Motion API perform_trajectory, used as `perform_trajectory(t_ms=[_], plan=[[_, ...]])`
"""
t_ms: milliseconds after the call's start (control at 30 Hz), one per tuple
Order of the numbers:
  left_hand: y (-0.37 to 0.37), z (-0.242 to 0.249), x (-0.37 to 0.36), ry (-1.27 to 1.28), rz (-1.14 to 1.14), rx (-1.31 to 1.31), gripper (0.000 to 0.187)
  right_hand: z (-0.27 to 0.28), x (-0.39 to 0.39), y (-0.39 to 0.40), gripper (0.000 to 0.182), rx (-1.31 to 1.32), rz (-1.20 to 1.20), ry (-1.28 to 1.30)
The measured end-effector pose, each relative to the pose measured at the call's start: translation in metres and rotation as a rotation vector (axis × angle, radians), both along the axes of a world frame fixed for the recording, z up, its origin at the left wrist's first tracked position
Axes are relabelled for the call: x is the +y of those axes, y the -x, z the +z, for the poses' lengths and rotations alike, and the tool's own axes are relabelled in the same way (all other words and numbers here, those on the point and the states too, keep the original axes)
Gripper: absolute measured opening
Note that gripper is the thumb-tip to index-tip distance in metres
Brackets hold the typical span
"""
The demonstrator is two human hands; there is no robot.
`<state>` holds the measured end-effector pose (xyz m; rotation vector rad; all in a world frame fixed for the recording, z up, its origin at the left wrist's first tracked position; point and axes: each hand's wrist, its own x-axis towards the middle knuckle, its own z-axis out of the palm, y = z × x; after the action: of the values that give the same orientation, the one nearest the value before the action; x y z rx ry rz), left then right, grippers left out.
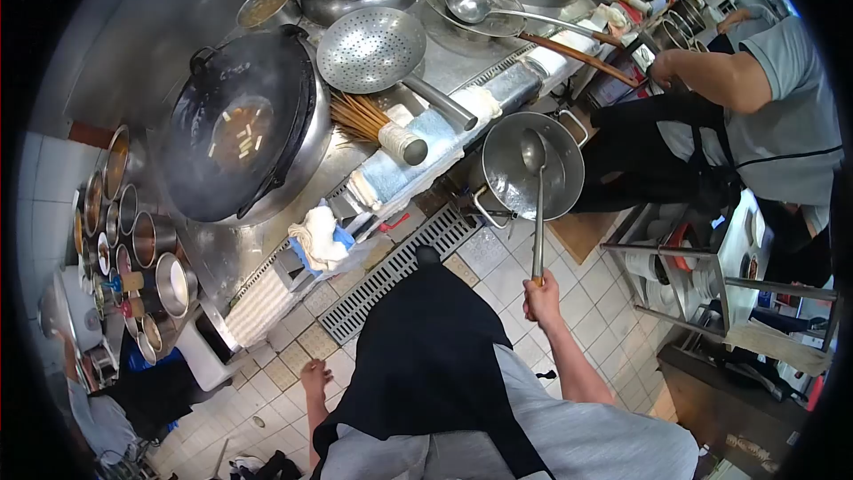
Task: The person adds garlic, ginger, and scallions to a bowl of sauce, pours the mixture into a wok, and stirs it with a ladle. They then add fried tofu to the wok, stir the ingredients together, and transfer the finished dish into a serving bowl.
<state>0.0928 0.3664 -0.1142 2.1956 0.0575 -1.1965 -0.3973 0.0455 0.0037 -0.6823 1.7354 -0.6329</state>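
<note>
My right hand (541,299) is closed around the handle of a long metal ladle (538,213). The ladle's bowl lies over or inside a two-handled metal pot (498,200), held near the counter's front edge. Down at my left side hangs my left hand (315,380), loosely curled, with nothing visible in it. To the left front, a black wok (191,156) contains brownish liquid with pale pieces (240,133). Beside it, a perforated strainer (371,49) rests with its handle toward me, above a bamboo wok brush (360,116).
A folded white cloth (318,238) lies on the counter edge. Metal containers (155,236) crowd the left side. A floor drain grate (400,271) runs below the counter. One person (791,98) stands at right, near a metal rack (666,253); another person (107,418) is at lower left.
</note>
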Motion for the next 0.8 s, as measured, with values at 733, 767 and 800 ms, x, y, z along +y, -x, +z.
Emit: perform_trajectory(t_ms=[733, 767, 800], plan=[[-0.072, -0.023, -0.035, -0.082, -0.331, 0.097, 0.025, 0.161, 0.076, -0.039, 0.048, -0.746, -0.236, 0.076], [-0.079, -0.032, -0.032, -0.070, -0.309, 0.086, 0.025, 0.167, 0.073, -0.043, 0.048, -0.757, -0.211, 0.078], [-0.083, -0.029, -0.039, -0.036, -0.258, 0.068, 0.025, 0.172, 0.070, -0.048, 0.049, -0.792, -0.176, 0.079]])
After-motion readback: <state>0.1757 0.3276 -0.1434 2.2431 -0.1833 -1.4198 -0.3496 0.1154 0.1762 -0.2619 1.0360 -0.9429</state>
